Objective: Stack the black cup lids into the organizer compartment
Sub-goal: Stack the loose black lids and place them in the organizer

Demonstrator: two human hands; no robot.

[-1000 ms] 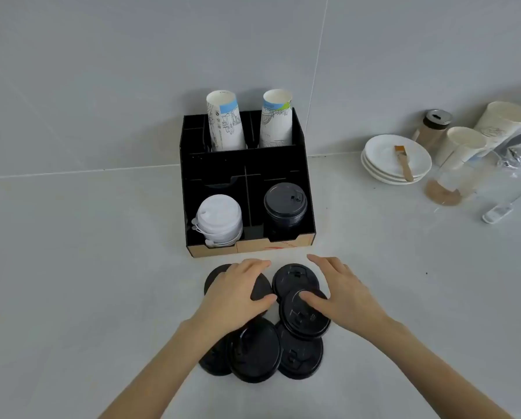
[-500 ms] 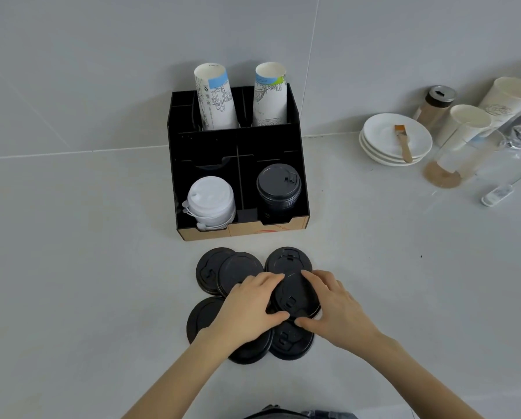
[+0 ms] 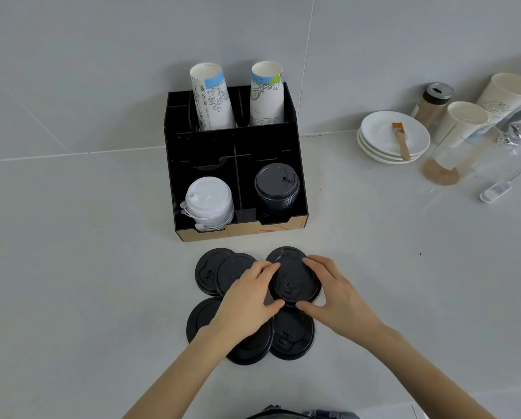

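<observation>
I have both hands, left and right, closed around one black lid, pinching opposite edges to square it. Loose lids surround it near the organizer; its right-front stack awaits them.

Bare forearms, no sleeves, dark clothing below

Both hands grip 1 black lid near organizer

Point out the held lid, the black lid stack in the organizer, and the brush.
Held lid [image 3: 294, 287], head view: centre of its top.
Black lid stack [image 3: 276, 182], head view: top lid's face.
Brush [image 3: 402, 143], head view: wooden handle.
</observation>
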